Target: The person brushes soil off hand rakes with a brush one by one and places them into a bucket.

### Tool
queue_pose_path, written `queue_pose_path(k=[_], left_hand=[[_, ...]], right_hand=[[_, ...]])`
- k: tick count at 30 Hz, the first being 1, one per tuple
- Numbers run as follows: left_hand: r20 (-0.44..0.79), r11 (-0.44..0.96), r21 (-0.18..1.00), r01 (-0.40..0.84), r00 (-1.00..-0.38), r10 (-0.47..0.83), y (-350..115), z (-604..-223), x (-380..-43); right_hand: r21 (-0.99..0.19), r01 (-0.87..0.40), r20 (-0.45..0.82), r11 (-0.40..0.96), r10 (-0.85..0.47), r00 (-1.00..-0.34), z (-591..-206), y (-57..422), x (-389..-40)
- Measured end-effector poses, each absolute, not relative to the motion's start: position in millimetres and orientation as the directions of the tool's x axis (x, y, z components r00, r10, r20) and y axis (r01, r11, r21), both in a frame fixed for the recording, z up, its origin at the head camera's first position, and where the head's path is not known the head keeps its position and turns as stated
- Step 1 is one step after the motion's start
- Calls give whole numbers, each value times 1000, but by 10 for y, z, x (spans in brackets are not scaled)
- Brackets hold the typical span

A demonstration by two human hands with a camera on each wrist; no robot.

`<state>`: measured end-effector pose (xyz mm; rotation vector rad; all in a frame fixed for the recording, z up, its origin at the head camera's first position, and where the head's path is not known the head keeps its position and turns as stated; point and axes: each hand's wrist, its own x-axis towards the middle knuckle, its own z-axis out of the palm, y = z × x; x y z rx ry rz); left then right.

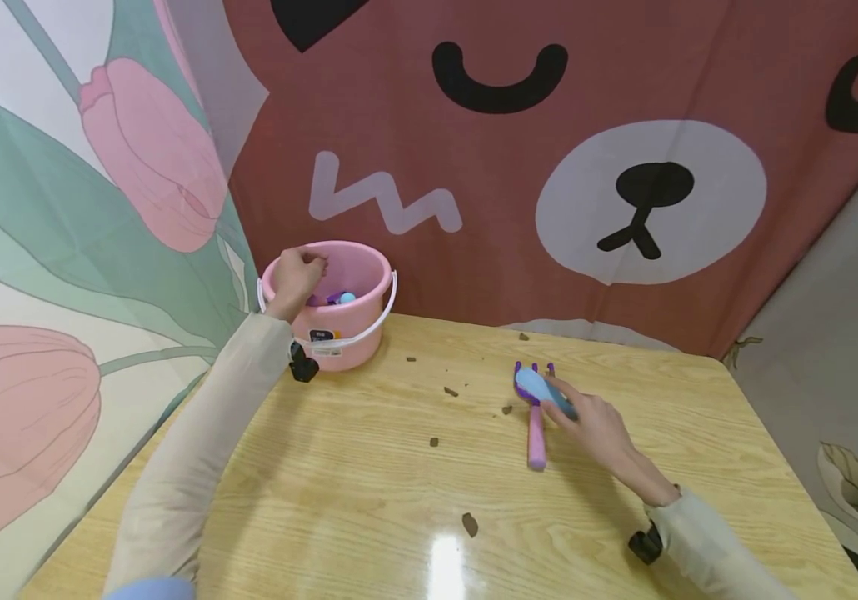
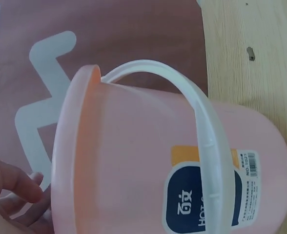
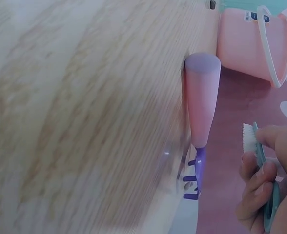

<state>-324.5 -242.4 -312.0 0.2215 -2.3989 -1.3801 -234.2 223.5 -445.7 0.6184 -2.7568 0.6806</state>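
In the head view my left hand (image 1: 300, 275) is over the rim of the pink bucket (image 1: 354, 333), its fingers loosely bent above the opening. The left wrist view shows no object in those fingers (image 2: 24, 187). Inside the bucket lie some purple and light-blue things (image 1: 345, 297), partly hidden. My right hand (image 1: 597, 425) grips a small blue brush (image 1: 537, 385); its white bristles (image 3: 249, 139) show in the right wrist view. The brush is above a small hand rake with a purple head and pink handle (image 1: 537, 437), which lies on the table.
Several brown crumbs, such as a larger piece (image 1: 470, 524), are scattered over the wooden table (image 1: 369, 500). The bucket's white handle (image 1: 369, 329) hangs down its front side. A printed curtain (image 1: 399, 125) borders the table's back edge.
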Motion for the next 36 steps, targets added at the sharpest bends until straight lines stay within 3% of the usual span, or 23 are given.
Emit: queue_pose_path(k=[13, 36], left_hand=[[343, 515, 847, 130, -875, -342, -2265, -3046, -3204], [392, 433, 861, 266, -890, -234, -2030, -3082, -3126]], right_hand=[[-369, -461, 346, 807, -341, -874, -4453, 2274, -2320], [-374, -442, 337, 815, -325, -884, -4453, 2312, -2306]])
